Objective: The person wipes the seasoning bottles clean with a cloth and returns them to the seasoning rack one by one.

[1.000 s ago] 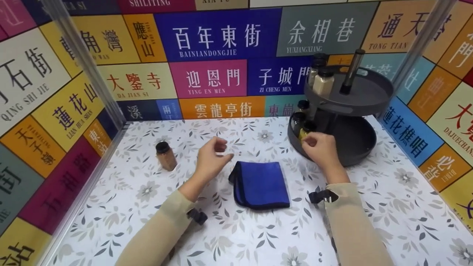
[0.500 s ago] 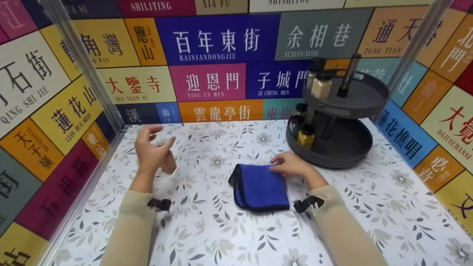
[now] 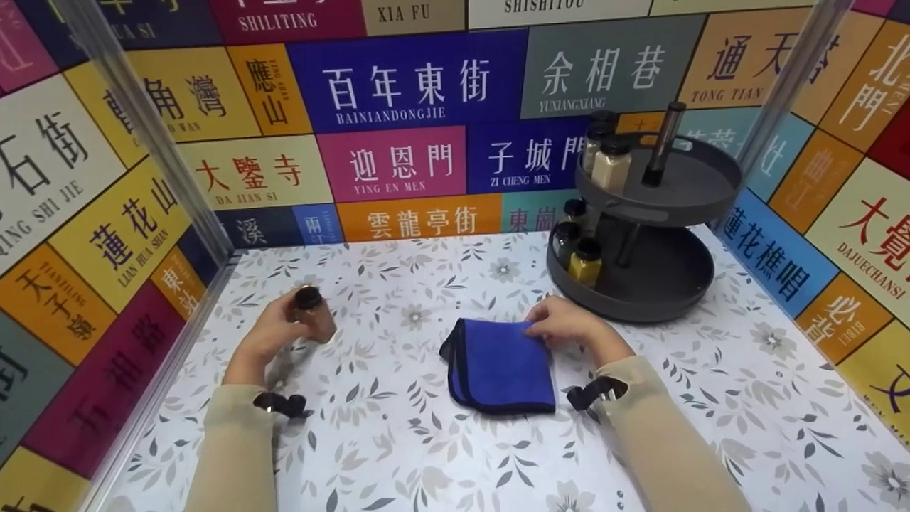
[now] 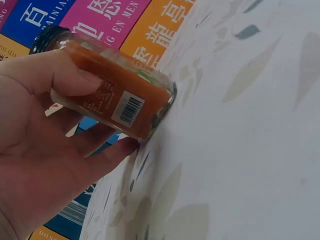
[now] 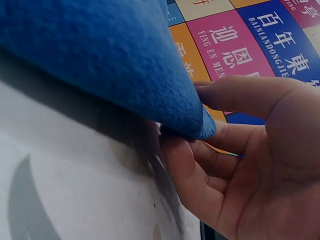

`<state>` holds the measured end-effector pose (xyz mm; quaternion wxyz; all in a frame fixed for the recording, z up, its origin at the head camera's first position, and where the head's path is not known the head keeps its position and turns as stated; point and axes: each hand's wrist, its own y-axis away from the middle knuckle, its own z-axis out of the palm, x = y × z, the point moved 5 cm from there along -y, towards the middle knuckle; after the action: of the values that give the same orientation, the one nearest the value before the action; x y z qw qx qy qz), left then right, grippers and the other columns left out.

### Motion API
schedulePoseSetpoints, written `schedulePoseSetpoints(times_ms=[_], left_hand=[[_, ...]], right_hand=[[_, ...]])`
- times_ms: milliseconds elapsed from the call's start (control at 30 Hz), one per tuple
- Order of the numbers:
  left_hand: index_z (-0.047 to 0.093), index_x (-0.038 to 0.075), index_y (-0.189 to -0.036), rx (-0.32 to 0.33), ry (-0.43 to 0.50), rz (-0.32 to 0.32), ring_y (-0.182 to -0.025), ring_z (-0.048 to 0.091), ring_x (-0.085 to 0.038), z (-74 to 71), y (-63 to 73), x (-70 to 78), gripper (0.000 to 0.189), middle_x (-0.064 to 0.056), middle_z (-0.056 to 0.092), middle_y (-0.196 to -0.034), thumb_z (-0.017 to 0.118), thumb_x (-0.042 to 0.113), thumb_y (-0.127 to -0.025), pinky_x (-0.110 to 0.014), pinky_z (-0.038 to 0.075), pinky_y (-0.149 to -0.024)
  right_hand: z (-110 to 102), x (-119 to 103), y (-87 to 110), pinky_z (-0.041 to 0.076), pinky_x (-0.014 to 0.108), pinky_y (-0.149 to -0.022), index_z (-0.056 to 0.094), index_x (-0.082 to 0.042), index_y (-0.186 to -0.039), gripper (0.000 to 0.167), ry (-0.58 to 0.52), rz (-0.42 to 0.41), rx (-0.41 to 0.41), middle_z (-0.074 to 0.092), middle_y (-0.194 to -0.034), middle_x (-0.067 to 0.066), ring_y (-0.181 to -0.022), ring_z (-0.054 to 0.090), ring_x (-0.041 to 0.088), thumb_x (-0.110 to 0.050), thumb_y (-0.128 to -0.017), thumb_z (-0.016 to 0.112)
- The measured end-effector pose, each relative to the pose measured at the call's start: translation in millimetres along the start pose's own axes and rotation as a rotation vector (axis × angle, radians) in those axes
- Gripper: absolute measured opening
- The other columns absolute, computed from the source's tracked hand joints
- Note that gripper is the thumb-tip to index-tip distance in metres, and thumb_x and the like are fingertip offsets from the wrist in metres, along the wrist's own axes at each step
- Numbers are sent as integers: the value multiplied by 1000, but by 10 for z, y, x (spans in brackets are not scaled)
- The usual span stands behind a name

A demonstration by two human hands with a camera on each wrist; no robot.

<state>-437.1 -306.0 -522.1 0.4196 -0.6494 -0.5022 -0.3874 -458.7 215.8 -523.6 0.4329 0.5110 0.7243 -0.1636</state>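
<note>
At the left of the head view my left hand (image 3: 274, 331) grips a black-capped glass spice jar (image 3: 318, 320). In the left wrist view the jar (image 4: 112, 92) holds orange-brown powder and bears a barcode label; my thumb lies across its side, and its base is at or close to the table. A folded blue cloth (image 3: 503, 366) with dark edging lies at mid-table. My right hand (image 3: 565, 323) is at its upper right corner. The right wrist view shows the cloth (image 5: 110, 60) with that corner pinched between thumb and fingers and raised a little.
A dark grey two-tier round rack (image 3: 633, 306) stands at the back right. Its upper tier bears jars, among them a pale one (image 3: 610, 169); a yellow jar (image 3: 585, 263) and others stand below. Walls with printed signs (image 3: 405, 85) enclose the flower-patterned table (image 3: 398, 441).
My left hand has moved left to the jar and now grips it. The right hand has come away from the rack to the cloth and pinches its corner.
</note>
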Motion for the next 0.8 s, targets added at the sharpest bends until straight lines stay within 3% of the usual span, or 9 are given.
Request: schedulePoseSetpoints(times_ms=[167,300,400,500,667,800], left_hand=[[63,-4,-134,18,6,-49,-89,70,-12,1,0,-70,61,-3,75,-100,84,-9,-77,-24,58,-81],[65,-3,-136,79,-15,-118,-97,72,-12,10,8,-65,65,-9,74,-117,90,-4,-75,-21,56,-88],[65,-1,-140,107,-73,-154,-105,71,-16,70,5,-11,69,-17,70,-131,92,3,-77,-21,54,-90],[68,4,-137,114,-139,-171,-111,69,-22,172,-48,53,66,-19,68,-132,94,12,-77,-25,52,-92],[73,4,-123,128,-132,-64,-108,66,-27,459,-177,387,53,-18,72,-117,94,16,-76,-32,53,-93],[76,8,-121,52,-110,9,-101,67,-30,853,-240,816,53,-16,74,-111,94,8,-71,-38,63,-78]], right_hand=[[23,67,-4,45,21,-58,74,5,-105,19,-201,46,-46,59,-73,-7,-63,50,8,0,-88,67],[25,57,-8,48,21,-59,72,3,-100,13,-344,17,-73,59,-73,-6,-63,52,7,4,-90,65],[12,-17,20,56,25,-63,72,-3,-96,11,-437,-30,-79,65,-76,-5,-68,61,7,5,-92,66],[16,-128,44,61,29,-69,73,-10,-93,18,-532,-83,-80,70,-79,-5,-74,66,8,6,-94,65],[-3,-379,111,62,26,-74,76,-16,-94,27,-672,-196,-62,73,-83,-5,-77,69,7,8,-97,63],[-38,-611,191,62,25,-74,77,-15,-95,30,-771,-295,9,75,-88,-2,-78,71,9,11,-97,63]])
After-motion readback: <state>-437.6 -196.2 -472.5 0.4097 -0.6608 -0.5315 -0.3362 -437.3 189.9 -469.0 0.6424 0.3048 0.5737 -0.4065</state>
